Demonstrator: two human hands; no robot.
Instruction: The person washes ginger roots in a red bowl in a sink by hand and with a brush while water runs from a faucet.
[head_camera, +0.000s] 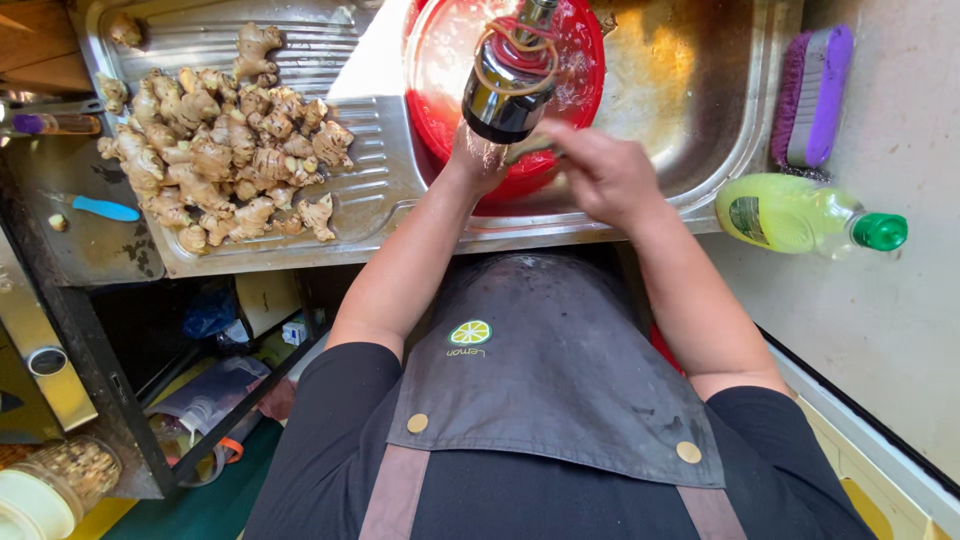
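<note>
Hands: left (478, 152), right (600, 172) over red bowl (560, 95), finger state unclear | yellow-green bottle (790, 212), green cap, right

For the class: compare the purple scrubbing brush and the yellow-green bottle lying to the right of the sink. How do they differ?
The purple scrubbing brush is opaque, flat and blocky with pink bristles along one side; the yellow-green plastic bottle with a green cap is translucent and rounded. The brush lies nearly along the sink's edge, farther from the person; the bottle lies across, cap pointing away from the steel sink. Both rest on the pale counter.
</note>
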